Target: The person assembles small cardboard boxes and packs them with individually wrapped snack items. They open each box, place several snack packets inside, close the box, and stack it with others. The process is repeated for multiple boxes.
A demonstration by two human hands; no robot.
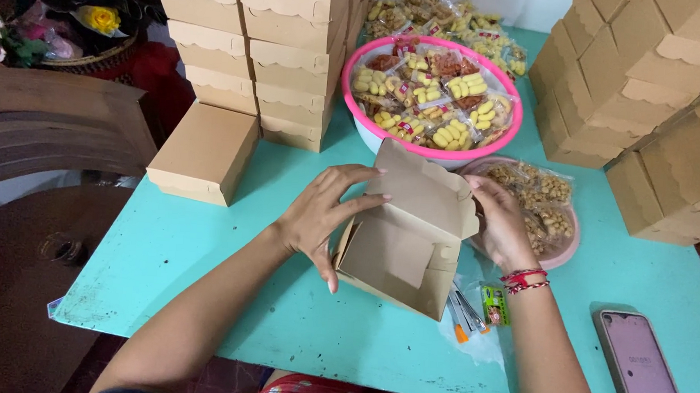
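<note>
An open brown cardboard box [399,253] sits tilted on the turquoise table [198,260], its lid raised toward the back. My left hand [324,211] grips the box's left wall, thumb down along the front corner. My right hand [500,223], with red bracelets on the wrist, holds the right edge of the lid. The box looks empty inside.
A pink basin [357,98] of bagged yellow and brown snacks stands behind the box, with a pink plate [564,244] of snack bags to the right. Stacks of closed brown boxes [286,52] rise at back left and right [660,103]. One closed box [205,153] lies at left. A phone [641,373] lies at front right, with small packets [473,312] near the box.
</note>
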